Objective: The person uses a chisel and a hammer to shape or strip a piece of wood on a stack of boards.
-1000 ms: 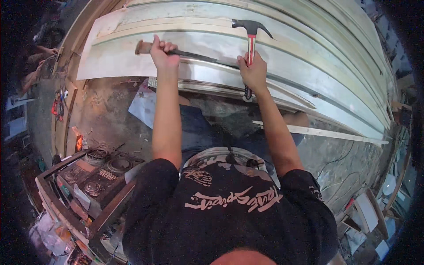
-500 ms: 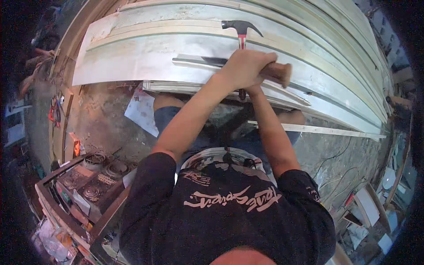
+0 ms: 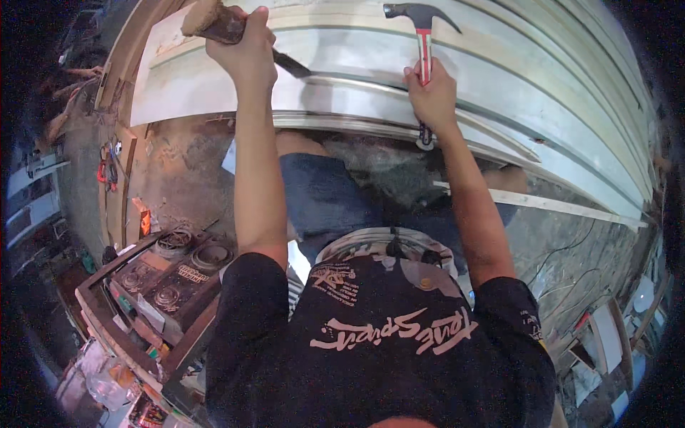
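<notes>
My left hand (image 3: 246, 60) is closed around the wooden handle of a chisel (image 3: 291, 65), whose dark blade points down to the right. The tip of the blade meets the end of a narrow pale wood strip (image 3: 357, 84) lying on the white board, or sits just above it; I cannot tell which. Farther right, my right hand (image 3: 433, 96) grips a claw hammer (image 3: 424, 50) by its red and white handle. The hammer stands upright in the picture, its black head at the far end, apart from the chisel.
Long pale boards (image 3: 499, 50) with raised strips spread across the far side. Beneath their near edge are my knees and a thin loose slat (image 3: 556, 203). A wooden tray (image 3: 187, 246) with wire coils stands at the left, and red-handled pliers (image 3: 107, 171) hang behind it.
My hands have parted. The left has swung left with the chisel, turning its blade from pointing left to pointing right. The right has moved slightly right with the hammer.
</notes>
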The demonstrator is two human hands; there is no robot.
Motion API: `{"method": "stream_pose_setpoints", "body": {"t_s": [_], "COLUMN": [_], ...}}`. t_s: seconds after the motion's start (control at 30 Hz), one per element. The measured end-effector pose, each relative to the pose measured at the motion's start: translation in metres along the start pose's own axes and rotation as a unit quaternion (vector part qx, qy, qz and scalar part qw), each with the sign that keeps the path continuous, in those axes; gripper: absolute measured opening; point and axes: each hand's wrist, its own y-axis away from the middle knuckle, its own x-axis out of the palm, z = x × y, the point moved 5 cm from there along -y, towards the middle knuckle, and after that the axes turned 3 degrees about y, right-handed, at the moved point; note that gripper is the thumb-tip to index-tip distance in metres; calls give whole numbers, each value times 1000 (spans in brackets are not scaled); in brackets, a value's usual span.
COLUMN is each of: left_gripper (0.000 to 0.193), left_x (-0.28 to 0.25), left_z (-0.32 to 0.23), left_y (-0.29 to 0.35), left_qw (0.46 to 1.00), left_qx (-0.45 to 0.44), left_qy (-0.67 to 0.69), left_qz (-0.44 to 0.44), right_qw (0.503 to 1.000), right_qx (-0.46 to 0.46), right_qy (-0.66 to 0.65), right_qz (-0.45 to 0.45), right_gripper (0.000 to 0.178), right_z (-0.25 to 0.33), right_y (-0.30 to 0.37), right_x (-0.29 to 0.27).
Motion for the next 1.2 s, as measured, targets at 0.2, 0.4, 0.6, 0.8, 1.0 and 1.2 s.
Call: {"method": "stream_pose_setpoints", "body": {"t_s": [0.2, 0.4, 0.6, 0.8, 1.0, 1.2], "left_gripper": [28, 19, 20, 20, 20, 20], "left_x": [4, 30, 45, 44, 51, 43], "left_z": [9, 6, 10, 15, 19, 14], "left_y": [3, 8, 15, 10, 9, 2], "left_qw": [1000, 985, 973, 979, 977, 976], "left_qx": [-2, -30, -45, -60, -56, -38], "left_qy": [-3, -165, -214, -184, -193, -197], "left_qz": [18, 35, 76, 66, 76, 82], "right_qw": [999, 1000, 1000, 999, 1000, 1000], "right_qx": [12, -6, 7, 19, -8, 6], "right_qy": [33, -25, -3, -44, -20, -14], "right_qz": [4, -3, 0, 10, -9, 3], "right_gripper": [19, 19, 17, 17, 17, 19], "right_z": [-1, -1, 9, 3, -5, -2], "right_y": [1, 2, 4, 1, 0, -1], "right_x": [1, 1, -4, -3, -2, 2]}}
